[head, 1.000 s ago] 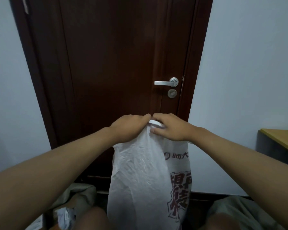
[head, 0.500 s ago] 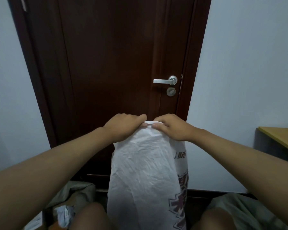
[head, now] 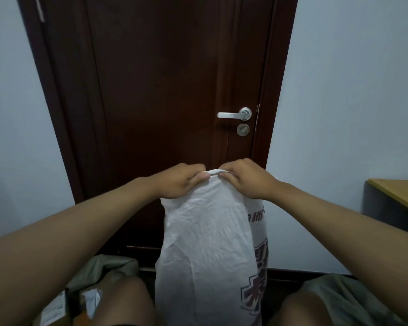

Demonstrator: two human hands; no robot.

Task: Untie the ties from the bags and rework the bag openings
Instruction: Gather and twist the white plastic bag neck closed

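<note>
A crinkled white plastic bag (head: 205,250) with dark red print on its right side hangs in front of me, between my knees. My left hand (head: 179,181) pinches the top edge of the bag from the left. My right hand (head: 244,182) pinches the same edge from the right. A short stretch of rolled bag rim (head: 213,171) shows between the two thumbs. No separate tie is visible; the fingers hide the rest of the opening.
A dark brown door (head: 165,95) with a silver lever handle (head: 233,114) stands straight ahead, pale walls either side. A wooden table corner (head: 400,196) juts in at the right. Crumpled white bags and packaging (head: 90,302) lie on the floor at lower left.
Both hands stayed at the bag's top while the bag turned, so less of the red print faces me. The rim between the thumbs now shows as a thin rolled edge.
</note>
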